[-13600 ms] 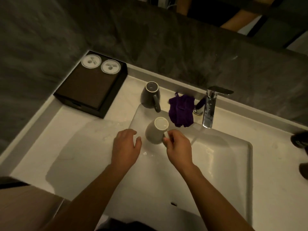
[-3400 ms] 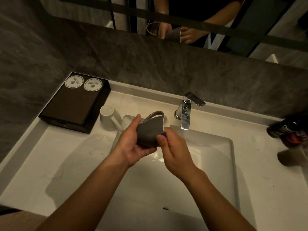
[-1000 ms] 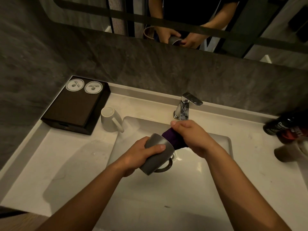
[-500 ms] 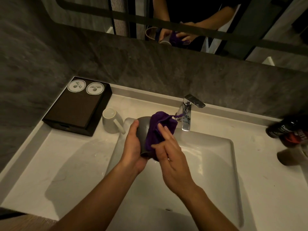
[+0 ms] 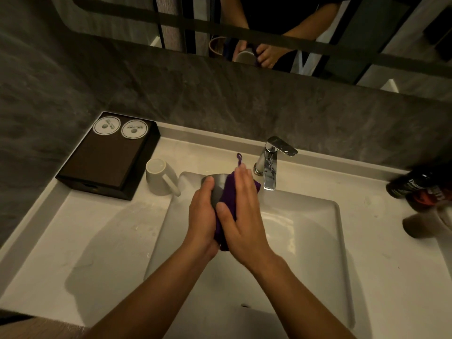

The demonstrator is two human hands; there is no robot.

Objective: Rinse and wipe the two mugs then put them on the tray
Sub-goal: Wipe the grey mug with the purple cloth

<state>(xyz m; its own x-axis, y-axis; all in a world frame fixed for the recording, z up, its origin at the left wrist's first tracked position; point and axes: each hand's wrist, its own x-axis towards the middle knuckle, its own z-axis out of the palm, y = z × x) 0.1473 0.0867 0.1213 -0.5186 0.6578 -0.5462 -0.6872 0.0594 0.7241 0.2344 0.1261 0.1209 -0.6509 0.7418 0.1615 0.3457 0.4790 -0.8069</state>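
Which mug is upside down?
The white mug, standing alone on the counter beside the dark tray. The grey mug is held over the sink.

Mug point(image 5: 160, 178) stands between tray point(image 5: 107, 157) on left and sink point(image 5: 305, 241).

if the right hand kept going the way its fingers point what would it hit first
Probably the faucet: the right hand, flat on the purple cloth, points up toward the back ledge just left of it. Depth is unclear.
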